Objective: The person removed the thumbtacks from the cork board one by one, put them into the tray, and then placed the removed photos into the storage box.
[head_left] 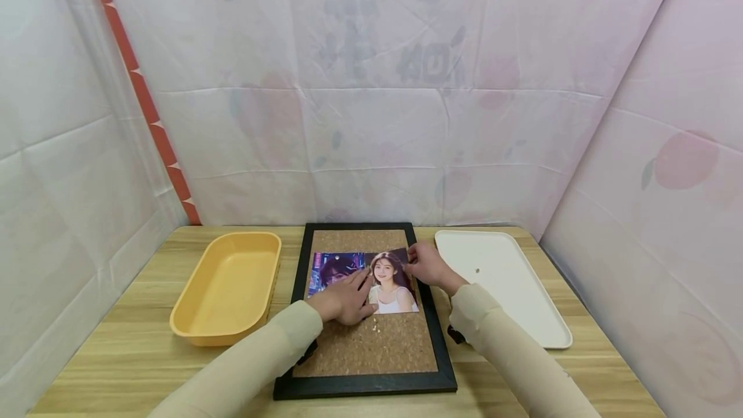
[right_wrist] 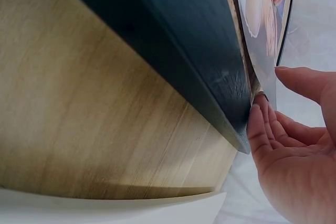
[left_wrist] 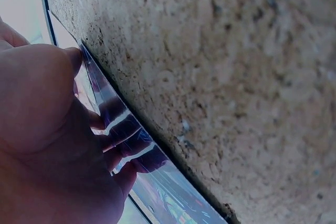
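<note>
A black-framed corkboard (head_left: 400, 347) lies on the table with two picture cards side by side on it. The left one, a purple-blue illustrated card (head_left: 317, 276), has a small pale dot near its top edge. To its right is a portrait photo (head_left: 400, 302) of a person in a white top. My left hand (head_left: 344, 298) rests flat across the adjoining parts of both, fingers spread. At the portrait photo's upper right corner, my right hand (head_left: 431, 266) pinches the edge; in the right wrist view its thumb and fingers (right_wrist: 262, 124) sit at that lifted corner.
A yellow tray (head_left: 226, 337) stands left of the board, a white tray (head_left: 522, 289) right of it. One tiny brown item (head_left: 478, 270) lies in the white tray. Small pale bits (head_left: 375, 326) are on the cork below the photo. Cloth walls (head_left: 371, 128) enclose the table.
</note>
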A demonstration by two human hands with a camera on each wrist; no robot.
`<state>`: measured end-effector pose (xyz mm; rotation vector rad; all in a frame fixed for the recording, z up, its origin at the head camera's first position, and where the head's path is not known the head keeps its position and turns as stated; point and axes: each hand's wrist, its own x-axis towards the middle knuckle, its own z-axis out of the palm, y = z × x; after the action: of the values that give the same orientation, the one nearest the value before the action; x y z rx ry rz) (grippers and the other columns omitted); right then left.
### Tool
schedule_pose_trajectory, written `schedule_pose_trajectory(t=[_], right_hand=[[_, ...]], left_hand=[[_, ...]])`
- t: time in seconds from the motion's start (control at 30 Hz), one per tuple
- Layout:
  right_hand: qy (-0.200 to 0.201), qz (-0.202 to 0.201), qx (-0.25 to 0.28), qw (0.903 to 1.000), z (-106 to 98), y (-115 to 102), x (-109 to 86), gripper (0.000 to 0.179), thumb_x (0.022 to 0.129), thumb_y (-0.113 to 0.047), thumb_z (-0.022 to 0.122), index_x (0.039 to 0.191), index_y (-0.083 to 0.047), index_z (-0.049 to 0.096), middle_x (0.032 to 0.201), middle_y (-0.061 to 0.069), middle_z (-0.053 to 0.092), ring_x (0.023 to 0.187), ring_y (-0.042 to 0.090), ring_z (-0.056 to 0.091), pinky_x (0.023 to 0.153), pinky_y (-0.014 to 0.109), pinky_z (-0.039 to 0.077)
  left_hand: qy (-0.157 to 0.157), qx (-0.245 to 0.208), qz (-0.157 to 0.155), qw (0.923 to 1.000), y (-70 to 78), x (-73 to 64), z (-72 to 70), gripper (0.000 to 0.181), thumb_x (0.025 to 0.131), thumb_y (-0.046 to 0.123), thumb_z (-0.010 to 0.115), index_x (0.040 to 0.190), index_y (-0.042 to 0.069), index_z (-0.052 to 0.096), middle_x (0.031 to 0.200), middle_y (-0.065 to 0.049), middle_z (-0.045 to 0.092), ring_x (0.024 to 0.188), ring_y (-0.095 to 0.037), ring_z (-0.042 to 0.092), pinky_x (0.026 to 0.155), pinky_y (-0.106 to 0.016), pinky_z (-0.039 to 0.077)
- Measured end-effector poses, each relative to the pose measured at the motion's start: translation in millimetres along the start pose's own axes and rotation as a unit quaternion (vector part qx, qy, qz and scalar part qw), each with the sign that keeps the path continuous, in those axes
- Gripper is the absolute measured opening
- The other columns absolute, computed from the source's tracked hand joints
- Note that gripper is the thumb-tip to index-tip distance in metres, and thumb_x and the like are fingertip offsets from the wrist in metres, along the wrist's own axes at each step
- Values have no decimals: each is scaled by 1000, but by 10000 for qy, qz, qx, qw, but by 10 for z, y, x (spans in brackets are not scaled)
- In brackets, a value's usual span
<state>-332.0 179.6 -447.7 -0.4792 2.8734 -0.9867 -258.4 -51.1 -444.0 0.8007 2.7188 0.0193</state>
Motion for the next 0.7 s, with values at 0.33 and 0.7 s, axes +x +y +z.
schedule_pose_trajectory(t=[0.33, 0.7], right_hand=[[78, 36, 89, 9999, -23, 13, -25, 20, 91, -1, 70, 106, 13, 68, 84, 12, 68, 70, 18, 63, 66, 34, 56], [50, 244, 378, 9990, -3, 24, -82, 12, 94, -1, 70, 99, 9, 69, 83, 12, 72, 60, 16, 68, 60, 31, 59]], left_hand=[[33, -32, 71, 10000, 10, -20, -47, 71, 108, 46, 45, 161, 3, 28, 169, -16, 20, 156, -31, 20, 125, -41, 23], [10, -17, 15, 10000, 9, -15, -22, 71, 108, 48, 43, 162, 4, 27, 169, -15, 20, 156, -30, 19, 125, -40, 23]])
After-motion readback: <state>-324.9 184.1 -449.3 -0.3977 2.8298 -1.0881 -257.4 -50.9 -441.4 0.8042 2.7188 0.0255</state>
